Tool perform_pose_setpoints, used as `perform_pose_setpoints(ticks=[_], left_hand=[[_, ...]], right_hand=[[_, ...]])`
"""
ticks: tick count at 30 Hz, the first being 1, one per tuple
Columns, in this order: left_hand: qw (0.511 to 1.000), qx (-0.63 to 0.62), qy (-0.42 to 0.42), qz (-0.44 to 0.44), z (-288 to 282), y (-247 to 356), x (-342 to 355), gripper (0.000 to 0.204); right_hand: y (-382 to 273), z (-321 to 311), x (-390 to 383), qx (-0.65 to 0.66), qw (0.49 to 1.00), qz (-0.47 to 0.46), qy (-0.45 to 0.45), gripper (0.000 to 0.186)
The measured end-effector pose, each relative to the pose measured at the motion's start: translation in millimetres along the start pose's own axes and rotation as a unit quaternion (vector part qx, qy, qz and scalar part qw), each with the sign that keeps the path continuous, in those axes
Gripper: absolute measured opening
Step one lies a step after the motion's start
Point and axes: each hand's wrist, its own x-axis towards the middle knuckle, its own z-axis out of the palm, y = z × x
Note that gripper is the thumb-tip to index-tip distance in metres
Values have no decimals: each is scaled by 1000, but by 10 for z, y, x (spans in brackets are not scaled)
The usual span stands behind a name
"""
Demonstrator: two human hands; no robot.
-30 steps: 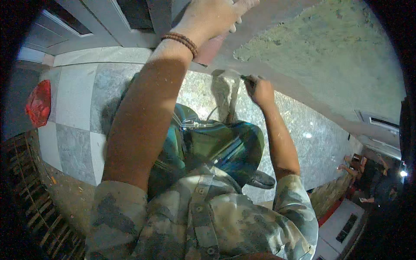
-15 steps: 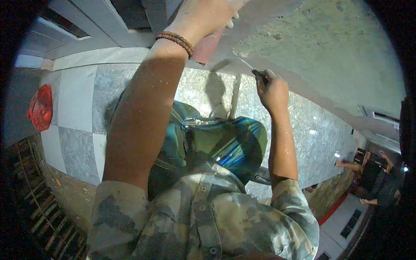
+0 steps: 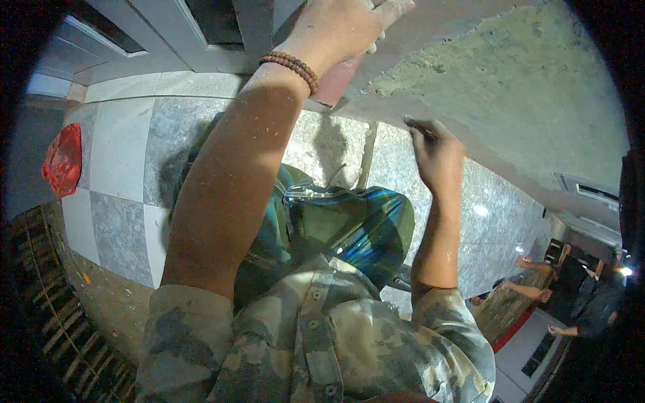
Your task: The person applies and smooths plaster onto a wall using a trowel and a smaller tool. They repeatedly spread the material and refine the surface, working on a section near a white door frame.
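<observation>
A grey wall (image 3: 484, 144) fills the upper right, its lower edge slanting down to the right, with a rough greenish patch (image 3: 510, 87) above that edge. Below it spreads the speckled tiled floor (image 3: 490, 208), meeting the wall along that slant. The left hand (image 3: 346, 33) reaches high at the top of the view, fingers pointing to the right, over the upper end of a flat reddish piece (image 3: 337, 84); whether the fingers grasp it or only press on it, I cannot tell. The right hand (image 3: 440, 158) is lower and farther right, just in front of the wall's lower edge, its fingers closed round a small dark tool (image 3: 422, 127). The reddish piece lies up and to the left of the right hand, well apart from it, so the left hand is clearly the nearer one. Its long axis slants from upper right to lower left, with the free end close to the floor's wall-side edge. The tool's visible end points up and left, toward the wall's lower edge; blur hides whether it touches.
</observation>
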Motion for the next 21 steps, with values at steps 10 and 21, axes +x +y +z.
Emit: perform_pose_setpoints(ticks=[10,21], left_hand=[[999,28,-1,-17,42,31,11,67],[999,35,12,11,53,5,-32,67]], right_hand=[[3,-159,71,-12,999,26,-39,24],[277,77,87,-14,999,-27,-41,21]])
